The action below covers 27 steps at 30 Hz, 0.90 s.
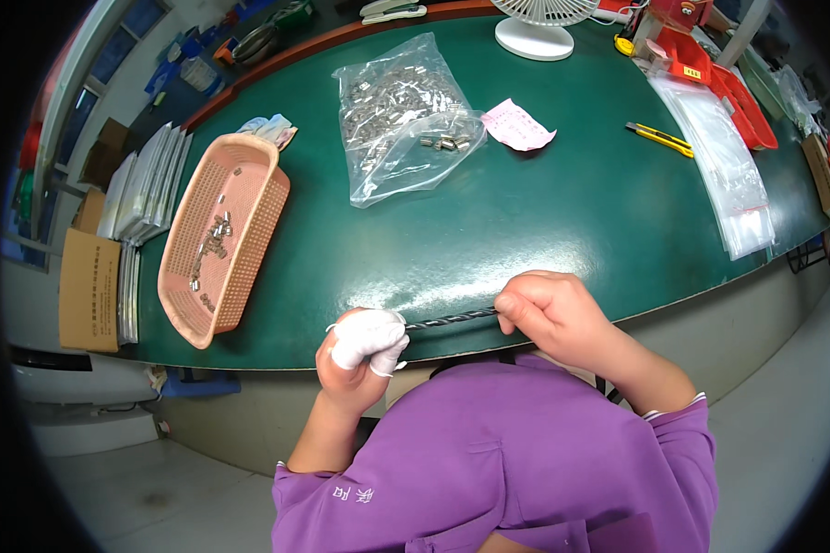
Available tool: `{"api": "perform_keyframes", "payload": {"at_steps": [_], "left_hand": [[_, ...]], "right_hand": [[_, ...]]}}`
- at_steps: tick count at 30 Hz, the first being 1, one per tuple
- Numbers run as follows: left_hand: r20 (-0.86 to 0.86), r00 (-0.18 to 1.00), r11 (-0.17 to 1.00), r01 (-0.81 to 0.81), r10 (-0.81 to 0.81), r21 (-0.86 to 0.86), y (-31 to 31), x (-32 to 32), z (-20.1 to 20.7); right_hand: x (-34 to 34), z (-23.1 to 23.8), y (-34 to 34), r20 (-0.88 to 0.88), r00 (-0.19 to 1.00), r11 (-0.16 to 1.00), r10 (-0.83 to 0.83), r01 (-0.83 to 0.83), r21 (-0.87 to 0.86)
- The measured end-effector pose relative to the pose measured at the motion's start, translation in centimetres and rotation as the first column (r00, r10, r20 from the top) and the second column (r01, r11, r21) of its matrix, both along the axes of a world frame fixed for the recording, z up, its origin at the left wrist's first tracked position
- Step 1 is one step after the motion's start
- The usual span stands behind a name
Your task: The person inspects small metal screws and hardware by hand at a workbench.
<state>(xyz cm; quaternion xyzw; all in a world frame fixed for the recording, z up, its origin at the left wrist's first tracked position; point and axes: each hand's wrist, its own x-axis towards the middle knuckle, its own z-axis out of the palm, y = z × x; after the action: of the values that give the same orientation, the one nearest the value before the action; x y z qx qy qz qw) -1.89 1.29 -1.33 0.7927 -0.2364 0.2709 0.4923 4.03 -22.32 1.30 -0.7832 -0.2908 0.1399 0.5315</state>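
A dark, spiral-fluted drill bit (pixel 454 320) stretches sideways between my hands, just above the table's near edge. My left hand (pixel 363 352), with white covers over its fingers, is closed around the bit's left end. Whether a small part is also inside that grip is hidden. At the other end, my bare right hand (pixel 559 315) pinches the bit between thumb and fingers. Farther off, a clear plastic bag (pixel 378 180) lies full of small silvery metal pieces (pixel 401 97). A pink perforated basket (pixel 266 221) on the left contains several similar pieces (pixel 214 241).
On the green table (pixel 544 212) lie a pink paper slip (pixel 519 126), a yellow utility knife (pixel 662 139) and flat clear bags (pixel 724 175). A white fan (pixel 537 39) stands at the back, red bins (pixel 742 106) at the right. Cardboard (pixel 89 290) borders the left edge.
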Motion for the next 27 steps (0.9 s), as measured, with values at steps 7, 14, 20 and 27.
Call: {"api": "perform_keyframes", "payload": {"at_steps": [7,14,20,27], "left_hand": [[-0.481,0.874,0.972,-0.053,-0.066,-0.229,-0.3,-0.4,0.7],[-0.317,0.947,0.966,-0.030,-0.055,-0.255,-0.5,-0.2,0.0],[0.227,0.972,0.947,-0.126,0.059,0.294,2.5,0.6,0.7],[0.284,0.522,0.424,-0.839,0.804,0.339,16.0,2.5,3.5]], "right_hand": [[0.5,-0.8,0.5,0.448,0.888,0.994,-0.107,0.085,0.068],[0.4,-0.7,0.8,0.395,0.907,0.988,-0.144,0.110,0.108],[1.6,-0.3,0.1,-0.538,0.842,0.999,0.034,-0.026,0.022],[2.8,-1.9,-2.6,0.115,0.905,0.910,-0.410,0.414,-0.006]]}}
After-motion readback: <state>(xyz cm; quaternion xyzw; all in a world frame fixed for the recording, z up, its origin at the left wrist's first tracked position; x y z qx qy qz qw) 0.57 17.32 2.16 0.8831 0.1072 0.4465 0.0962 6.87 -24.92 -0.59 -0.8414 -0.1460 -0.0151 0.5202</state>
